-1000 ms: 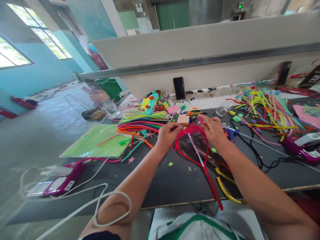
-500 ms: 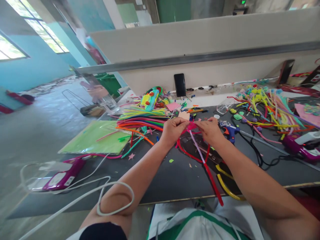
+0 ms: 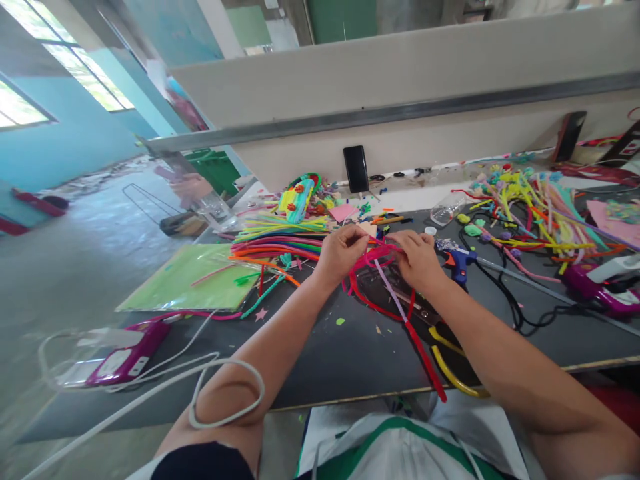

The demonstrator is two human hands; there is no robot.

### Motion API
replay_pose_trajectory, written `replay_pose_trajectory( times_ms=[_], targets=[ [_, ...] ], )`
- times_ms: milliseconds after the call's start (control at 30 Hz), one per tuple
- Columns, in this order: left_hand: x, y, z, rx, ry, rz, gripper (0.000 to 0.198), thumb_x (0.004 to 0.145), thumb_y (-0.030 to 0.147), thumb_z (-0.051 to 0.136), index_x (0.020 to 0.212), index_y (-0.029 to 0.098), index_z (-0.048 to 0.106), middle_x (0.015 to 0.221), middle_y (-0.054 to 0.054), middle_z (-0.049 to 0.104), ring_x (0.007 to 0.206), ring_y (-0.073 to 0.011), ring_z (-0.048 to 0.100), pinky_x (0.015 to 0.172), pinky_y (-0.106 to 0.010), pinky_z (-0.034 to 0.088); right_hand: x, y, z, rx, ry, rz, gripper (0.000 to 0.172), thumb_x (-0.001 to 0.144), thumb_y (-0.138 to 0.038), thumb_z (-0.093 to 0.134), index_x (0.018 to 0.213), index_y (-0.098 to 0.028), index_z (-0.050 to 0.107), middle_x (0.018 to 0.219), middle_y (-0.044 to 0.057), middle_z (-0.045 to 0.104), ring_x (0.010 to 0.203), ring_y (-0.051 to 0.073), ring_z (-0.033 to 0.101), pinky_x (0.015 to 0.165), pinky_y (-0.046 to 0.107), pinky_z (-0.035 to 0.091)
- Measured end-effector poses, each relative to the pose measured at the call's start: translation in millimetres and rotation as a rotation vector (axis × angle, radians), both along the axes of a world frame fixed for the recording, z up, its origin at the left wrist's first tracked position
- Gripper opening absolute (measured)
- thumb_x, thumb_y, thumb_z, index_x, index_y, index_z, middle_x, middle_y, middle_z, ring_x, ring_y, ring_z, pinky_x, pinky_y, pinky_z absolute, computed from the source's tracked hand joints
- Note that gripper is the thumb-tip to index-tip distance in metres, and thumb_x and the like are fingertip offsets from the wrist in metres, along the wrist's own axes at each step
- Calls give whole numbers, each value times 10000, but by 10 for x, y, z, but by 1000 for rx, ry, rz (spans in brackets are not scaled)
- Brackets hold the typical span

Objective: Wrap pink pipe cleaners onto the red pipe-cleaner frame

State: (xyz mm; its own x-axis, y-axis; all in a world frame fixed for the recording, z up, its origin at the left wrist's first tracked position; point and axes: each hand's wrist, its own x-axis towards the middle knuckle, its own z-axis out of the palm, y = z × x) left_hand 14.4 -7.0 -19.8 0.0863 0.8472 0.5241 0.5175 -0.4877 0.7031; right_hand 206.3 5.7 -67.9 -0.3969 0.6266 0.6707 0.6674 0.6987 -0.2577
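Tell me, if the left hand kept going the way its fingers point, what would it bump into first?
The left hand points right, at the right hand, both pinching the red pipe cleaner. It would probably meet that hand first.

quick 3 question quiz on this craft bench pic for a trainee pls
1. True or false: both hands grip the red pipe cleaner at its top, where it is being bent.
2. Which tool lies just right of the right hand?
A. the blue glue gun
B. a stapler
C. a paint brush
3. Fill in: the black phone stands propped against the ______ at the back of the table.

Key
1. True: the left hand and the right hand pinch it close together.
2. A
3. The pale divider wall.
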Motion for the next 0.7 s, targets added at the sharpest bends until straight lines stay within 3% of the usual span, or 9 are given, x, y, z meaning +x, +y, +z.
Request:
replay_pose_trajectory(
  times_ms=[167, 233, 467, 700],
  targets=[
    [-73, 50, 98, 39, 90, 26, 125, 770, 236, 549, 702, 165, 627, 630, 21, 549, 606, -103, 475, 573, -214, 361, -39, -31, -73, -114, -181, 290, 202, 892, -182, 483, 977, -215, 664, 1003, 61, 709, 903, 179, 608, 847, 367, 263],
    [-76, 47, 153, 68, 133, 46, 124, 768, 232, 552, 702, 166, 633, 631, 18, 558, 604, -104, 480, 573, -220, 358, -66, -22, -122, -175, -230, 343, 186, 873, -167, 517, 943, -218, 682, 980, 53, 718, 863, 167, 611, 842, 364, 261],
    [24, 45, 251, 136, 124, 146, 126, 754, 209, 560, 651, 161, 615, 609, 19, 582, 557, -91, 468, 551, -224, 348, -96, -4, -163, -266, -259, 334, 179, 840, -133, 553, 922, -208, 693, 962, 36, 727, 857, 152, 616, 834, 357, 257],
    [83, 241, 223, -18, -216, 72, 103, 747, 240, 567, 683, 160, 581, 558, 29, 568, 531, -94, 538, 533, -203, 434, -100, 14, -184, -247, -239, 341, 161, 841, -143, 562, 908, -209, 693, 940, 29, 726, 844, 139, 626, 825, 348, 271]
  ],
)
